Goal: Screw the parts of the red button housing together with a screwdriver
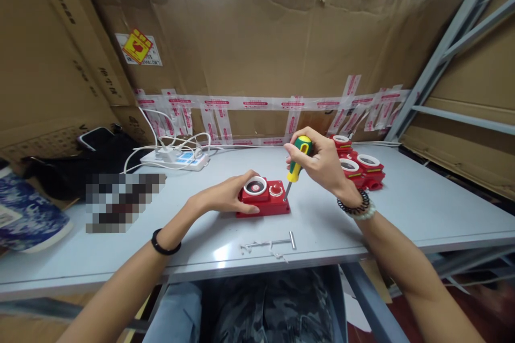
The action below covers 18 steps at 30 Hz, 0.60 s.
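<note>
A red box-shaped device (269,201) with a round white-rimmed socket and a small round button lies on the grey table (422,209). My left hand (229,195) grips its left end, fingers over the top and thumb along the front. My right hand (317,163) holds a green and yellow screwdriver (296,163) upright, its tip down at the device's right rear corner.
Several more red devices (362,167) are clustered behind my right hand. A small metal T-handle tool (277,242) lies near the front edge. A white power strip (177,158) with cables, a phone and a dark bag (100,158) lie at the left. Cardboard walls surround the table.
</note>
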Each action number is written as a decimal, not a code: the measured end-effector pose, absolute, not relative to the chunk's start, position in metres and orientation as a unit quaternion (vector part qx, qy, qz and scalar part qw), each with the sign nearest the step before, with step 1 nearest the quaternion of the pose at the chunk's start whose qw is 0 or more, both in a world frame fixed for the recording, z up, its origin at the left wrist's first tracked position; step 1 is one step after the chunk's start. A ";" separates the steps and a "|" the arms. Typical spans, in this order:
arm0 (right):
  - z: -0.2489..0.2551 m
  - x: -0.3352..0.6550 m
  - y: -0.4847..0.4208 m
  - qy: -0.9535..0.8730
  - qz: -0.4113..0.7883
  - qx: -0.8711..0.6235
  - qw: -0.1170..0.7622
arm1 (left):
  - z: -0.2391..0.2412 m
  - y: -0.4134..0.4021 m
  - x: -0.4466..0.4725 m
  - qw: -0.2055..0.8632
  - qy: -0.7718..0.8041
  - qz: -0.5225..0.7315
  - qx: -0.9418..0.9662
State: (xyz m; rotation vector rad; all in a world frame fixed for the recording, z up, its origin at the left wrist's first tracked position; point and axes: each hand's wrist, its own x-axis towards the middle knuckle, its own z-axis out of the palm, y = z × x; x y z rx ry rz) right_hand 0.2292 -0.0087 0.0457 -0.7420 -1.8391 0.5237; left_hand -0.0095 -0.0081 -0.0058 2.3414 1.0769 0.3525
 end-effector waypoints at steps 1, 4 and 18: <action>0.043 0.224 -0.009 -0.759 0.157 -0.328 0.540 | -0.006 -0.008 -0.009 0.267 0.399 0.131 0.868; 0.037 0.213 -0.012 -0.731 0.015 -0.353 0.583 | -0.007 -0.008 -0.010 0.264 0.400 0.133 0.867; 0.035 0.228 -0.002 -0.705 0.122 -0.325 0.618 | -0.005 -0.008 -0.008 0.228 0.413 0.130 0.872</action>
